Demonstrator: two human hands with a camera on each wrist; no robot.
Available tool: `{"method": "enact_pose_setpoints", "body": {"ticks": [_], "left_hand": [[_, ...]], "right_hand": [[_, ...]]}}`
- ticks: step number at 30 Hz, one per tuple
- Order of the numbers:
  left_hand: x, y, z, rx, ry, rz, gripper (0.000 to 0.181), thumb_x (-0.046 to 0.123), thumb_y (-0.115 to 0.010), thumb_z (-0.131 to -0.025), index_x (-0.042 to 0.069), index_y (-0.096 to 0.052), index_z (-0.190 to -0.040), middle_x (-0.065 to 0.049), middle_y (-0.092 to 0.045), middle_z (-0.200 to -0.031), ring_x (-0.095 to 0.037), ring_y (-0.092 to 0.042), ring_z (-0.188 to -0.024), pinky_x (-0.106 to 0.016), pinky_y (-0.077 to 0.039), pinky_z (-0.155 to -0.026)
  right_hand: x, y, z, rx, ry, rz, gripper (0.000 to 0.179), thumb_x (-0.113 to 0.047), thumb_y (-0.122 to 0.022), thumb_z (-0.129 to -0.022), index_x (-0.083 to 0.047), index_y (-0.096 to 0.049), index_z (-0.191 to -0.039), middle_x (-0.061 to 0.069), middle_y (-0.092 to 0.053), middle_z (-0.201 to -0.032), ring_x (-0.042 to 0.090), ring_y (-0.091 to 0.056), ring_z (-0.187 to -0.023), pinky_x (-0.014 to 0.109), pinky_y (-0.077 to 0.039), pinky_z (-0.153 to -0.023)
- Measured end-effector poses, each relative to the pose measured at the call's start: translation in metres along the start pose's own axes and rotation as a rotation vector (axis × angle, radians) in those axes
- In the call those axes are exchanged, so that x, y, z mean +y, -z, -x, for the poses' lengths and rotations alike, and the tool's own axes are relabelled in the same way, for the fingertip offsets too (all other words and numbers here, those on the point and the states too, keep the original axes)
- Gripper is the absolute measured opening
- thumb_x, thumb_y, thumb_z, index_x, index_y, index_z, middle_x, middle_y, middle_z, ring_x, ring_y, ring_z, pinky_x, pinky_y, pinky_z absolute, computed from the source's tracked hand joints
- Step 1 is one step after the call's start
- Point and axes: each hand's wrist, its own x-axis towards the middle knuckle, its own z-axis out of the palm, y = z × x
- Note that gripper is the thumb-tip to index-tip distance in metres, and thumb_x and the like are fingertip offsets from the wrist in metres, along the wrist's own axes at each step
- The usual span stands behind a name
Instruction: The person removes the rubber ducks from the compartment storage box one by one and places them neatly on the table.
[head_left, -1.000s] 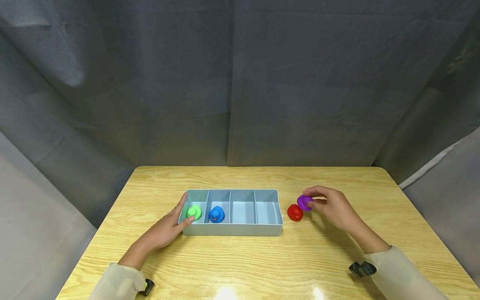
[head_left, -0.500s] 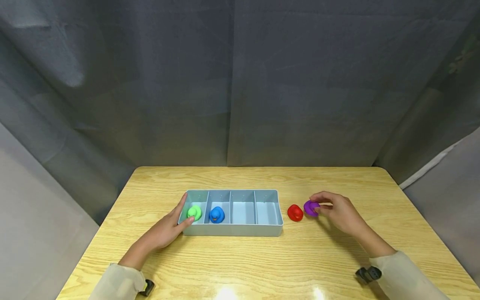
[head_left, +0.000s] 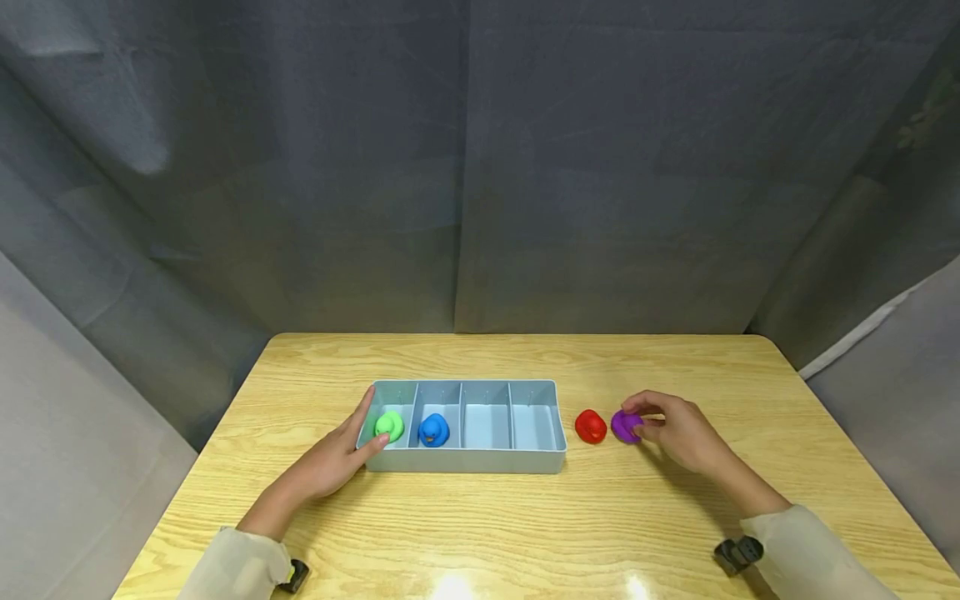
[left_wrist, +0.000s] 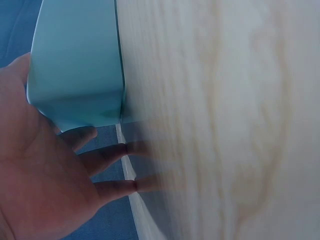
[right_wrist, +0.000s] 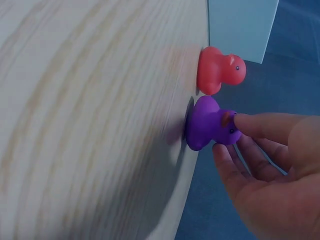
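A purple rubber duck [head_left: 626,427] is pinched at its head between the thumb and fingers of my right hand [head_left: 686,435]; in the right wrist view that duck [right_wrist: 206,125] sits at the tabletop. Just left of it is a red rubber duck [head_left: 591,426], apart from the hand. My left hand [head_left: 330,458] rests with straight fingers at the left end of a grey-blue divided box [head_left: 465,461], its thumb over the front rim. Inside the box, a green duck [head_left: 389,425] lies in the leftmost compartment and a blue duck [head_left: 433,430] in the one beside it.
The box stands on a light wooden table [head_left: 480,525], left of the red duck. Its two right-hand compartments show bare floors. Dark grey curtains [head_left: 465,167] hang behind the table, and lighter cloth hangs at both sides.
My right hand has moved the purple duck rightward and toward me, opening a gap between it and the red duck. The left hand and box have stayed put.
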Motion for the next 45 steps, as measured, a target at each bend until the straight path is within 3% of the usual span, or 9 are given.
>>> {"method": "enact_pose_setpoints", "body": {"ticks": [13, 22, 38, 45], "left_hand": [[0.0, -0.001, -0.001, 0.0, 0.007, 0.003, 0.085, 0.057, -0.045, -0.107, 0.032, 0.011, -0.166, -0.011, -0.005, -0.173, -0.046, -0.022, -0.153, -0.069, -0.025, -0.117], [0.0, 0.0, 0.0, 0.002, 0.006, 0.003, 0.085, 0.057, -0.045, -0.107, 0.03, 0.01, -0.166, -0.012, -0.005, -0.173, -0.046, -0.022, -0.153, -0.069, -0.025, -0.117], [-0.001, -0.001, 0.0, 0.006, 0.0, -0.004, 0.084, 0.058, -0.044, -0.107, 0.034, 0.012, -0.165, -0.011, -0.005, -0.173, -0.046, -0.023, -0.153, -0.069, -0.025, -0.117], [0.0, -0.001, -0.001, 0.006, -0.003, -0.003, 0.085, 0.055, -0.045, -0.107, 0.029, 0.01, -0.166, -0.012, -0.005, -0.173, -0.046, -0.023, -0.153, -0.069, -0.025, -0.117]], "right_hand": [[0.0, 0.002, -0.001, -0.003, -0.001, -0.022, 0.026, 0.009, -0.07, -0.092, 0.001, -0.069, -0.116, 0.021, -0.07, -0.116, 0.044, -0.069, -0.11, 0.035, -0.062, -0.081], [-0.008, 0.003, -0.005, 0.01, 0.006, -0.009, 0.029, 0.009, -0.07, -0.091, 0.003, -0.068, -0.12, 0.021, -0.07, -0.12, 0.041, -0.068, -0.113, 0.039, -0.059, -0.089], [-0.041, -0.009, -0.02, 0.033, 0.049, -0.062, 0.031, 0.011, -0.069, -0.09, 0.003, -0.069, -0.12, 0.019, -0.07, -0.121, 0.039, -0.067, -0.115, 0.045, -0.057, -0.094], [-0.056, -0.018, -0.029, 0.02, 0.055, -0.107, 0.031, 0.008, -0.071, -0.091, 0.002, -0.069, -0.122, 0.019, -0.07, -0.123, 0.04, -0.067, -0.115, 0.044, -0.056, -0.096]]}}
